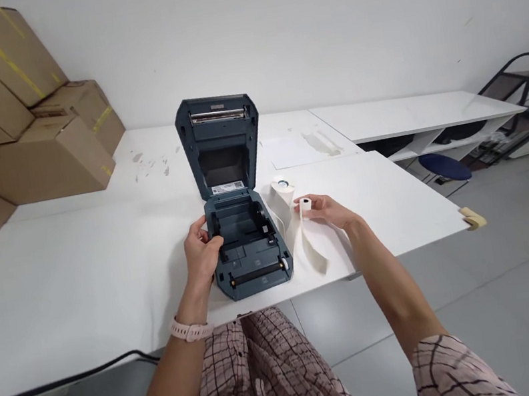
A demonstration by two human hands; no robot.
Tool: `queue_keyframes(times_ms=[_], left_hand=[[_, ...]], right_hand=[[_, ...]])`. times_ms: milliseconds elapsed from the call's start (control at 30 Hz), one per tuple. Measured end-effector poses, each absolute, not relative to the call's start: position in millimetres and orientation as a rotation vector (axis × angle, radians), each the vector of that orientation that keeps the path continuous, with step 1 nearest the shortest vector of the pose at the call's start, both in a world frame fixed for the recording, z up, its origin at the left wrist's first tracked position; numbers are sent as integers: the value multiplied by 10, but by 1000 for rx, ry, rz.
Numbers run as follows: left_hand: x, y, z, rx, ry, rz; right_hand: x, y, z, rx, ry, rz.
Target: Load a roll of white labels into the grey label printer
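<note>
A dark blue-grey label printer (248, 255) stands on the white table with its lid (222, 144) raised, its roll bay bare inside. My left hand (201, 252) grips the printer's left side, thumb over the rim and fingers along the outside. To the right of the printer, my right hand (325, 210) is closed on a small label roll (305, 206), held upright. A loose strip of paper (315, 254) hangs from it toward the table's front edge. Another white roll (283, 186) with a blue-green core stands just behind, its paper trailing beside the printer.
Cardboard boxes (59, 154) with yellow tape are stacked at the left against the wall. A black cable (71, 379) runs along the front left edge. A white sheet (304, 149) lies behind the rolls. A blue stool (445, 168) stands off to the right.
</note>
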State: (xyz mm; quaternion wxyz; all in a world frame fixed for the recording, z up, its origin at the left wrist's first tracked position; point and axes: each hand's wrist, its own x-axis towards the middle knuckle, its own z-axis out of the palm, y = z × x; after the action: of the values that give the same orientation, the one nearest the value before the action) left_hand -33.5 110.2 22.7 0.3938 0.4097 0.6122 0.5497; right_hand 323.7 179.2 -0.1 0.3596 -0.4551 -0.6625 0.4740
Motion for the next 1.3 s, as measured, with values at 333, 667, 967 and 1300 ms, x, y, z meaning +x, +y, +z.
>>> queue_keyframes(times_ms=[333, 667, 967, 1300], left_hand=[[-313, 1091, 237, 1012, 1556, 1388], [-299, 1062, 174, 954, 1506, 1404], [-275, 1048, 176, 856, 1150, 1413], [-308, 1119, 95, 864, 1129, 1344]], right_hand=[[2041, 1708, 1183, -666, -2543, 1055], [1623, 1242, 655, -885, -2683, 412], [1525, 304, 415, -1105, -2332, 137], [1487, 149, 408, -1119, -2371, 49]])
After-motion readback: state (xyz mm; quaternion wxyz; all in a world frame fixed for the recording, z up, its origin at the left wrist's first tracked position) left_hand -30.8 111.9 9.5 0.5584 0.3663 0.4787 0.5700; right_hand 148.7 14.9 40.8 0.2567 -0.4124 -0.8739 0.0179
